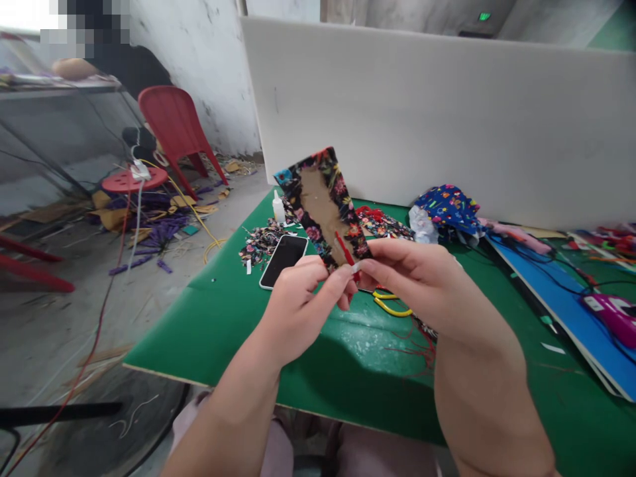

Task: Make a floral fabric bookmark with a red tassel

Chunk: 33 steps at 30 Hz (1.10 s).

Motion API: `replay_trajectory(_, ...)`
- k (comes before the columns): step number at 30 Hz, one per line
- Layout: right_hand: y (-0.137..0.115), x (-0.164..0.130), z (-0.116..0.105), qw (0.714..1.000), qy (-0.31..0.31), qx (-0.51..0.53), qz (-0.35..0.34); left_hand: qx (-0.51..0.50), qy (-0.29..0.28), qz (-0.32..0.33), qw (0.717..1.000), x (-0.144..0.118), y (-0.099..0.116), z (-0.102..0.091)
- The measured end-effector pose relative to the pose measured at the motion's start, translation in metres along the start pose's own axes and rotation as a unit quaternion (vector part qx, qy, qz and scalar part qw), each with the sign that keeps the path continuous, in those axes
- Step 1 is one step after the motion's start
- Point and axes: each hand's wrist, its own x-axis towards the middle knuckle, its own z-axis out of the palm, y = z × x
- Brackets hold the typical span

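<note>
A cardboard strip edged with black floral fabric [320, 199] is raised over the green table [199, 331], tilted, its brown middle showing. My left hand [298, 305] is closed around its lower end, thumb on top. A red cord [348, 255] lies along that end. At the cord, my right hand [417, 278] pinches a small white piece [355, 267], perhaps tape or paper; my left thumb also touches it. Below the hands are yellow-handled scissors [395, 305], partly hidden, and loose red threads [417, 351]. A phone [284, 260] lies behind my left hand.
A white bottle [279, 209] stands beside floral scraps [261, 242]. Blue patterned cloth [447, 209] sits near the white partition [437, 119]. At right are a blue board [546, 298] and a magenta tool [611, 311]. A person sits beyond the red chair [171, 119].
</note>
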Motion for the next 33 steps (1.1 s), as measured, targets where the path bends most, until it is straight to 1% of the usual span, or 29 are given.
replay_trajectory(3, 0.002, 0.001, 0.0, 0.999, 0.009, -0.041, -0.007, 0.026, 0.004, 0.004, 1.0, 0.0, -0.002, -0.001)
replay_trajectory(6, 0.002, 0.001, 0.002, 0.997, 0.023, -0.071, -0.004, 0.056, 0.0, 0.025, 0.998, 0.001, -0.003, -0.003)
replay_trajectory(8, 0.002, 0.0, 0.004, 0.997, 0.042, -0.058, -0.001, 0.084, -0.002, 0.043, 0.996, 0.0, -0.002, -0.003)
replay_trajectory(11, 0.002, 0.0, 0.006, 0.999, 0.052, -0.005, 0.008, 0.114, -0.01, 0.071, 0.991, -0.001, -0.001, -0.005)
replay_trajectory(14, 0.002, 0.0, 0.007, 0.999, 0.049, 0.008, 0.007, 0.119, -0.026, 0.087, 0.989, -0.002, 0.0, -0.007)
replay_trajectory(17, 0.002, 0.0, 0.004, 0.999, 0.042, -0.015, -0.011, 0.112, -0.046, 0.08, 0.989, -0.001, -0.001, -0.01)
replay_trajectory(19, 0.002, 0.0, 0.002, 0.999, 0.026, -0.026, -0.017, 0.116, -0.067, 0.076, 0.988, -0.001, -0.002, -0.012)
replay_trajectory(21, 0.004, 0.0, -0.001, 0.999, 0.01, -0.036, -0.019, 0.134, -0.083, 0.08, 0.984, 0.0, -0.002, -0.013)
replay_trajectory(23, 0.006, 0.0, -0.003, 0.998, 0.009, -0.065, -0.021, 0.165, -0.085, 0.081, 0.979, 0.001, -0.001, -0.013)
replay_trajectory(26, 0.009, 0.001, -0.003, 0.991, 0.032, -0.128, -0.021, 0.212, -0.057, 0.073, 0.973, 0.005, 0.0, -0.01)
replay_trajectory(29, 0.012, 0.004, 0.0, 0.985, 0.033, -0.167, -0.023, 0.241, 0.015, 0.078, 0.967, 0.008, -0.003, -0.005)
replay_trajectory(31, 0.012, 0.006, 0.002, 0.982, 0.032, -0.182, -0.028, 0.225, 0.069, 0.086, 0.968, 0.01, -0.007, -0.003)
replay_trajectory(33, 0.012, 0.008, 0.004, 0.98, 0.035, -0.195, -0.034, 0.187, 0.107, 0.087, 0.973, 0.01, -0.011, -0.001)
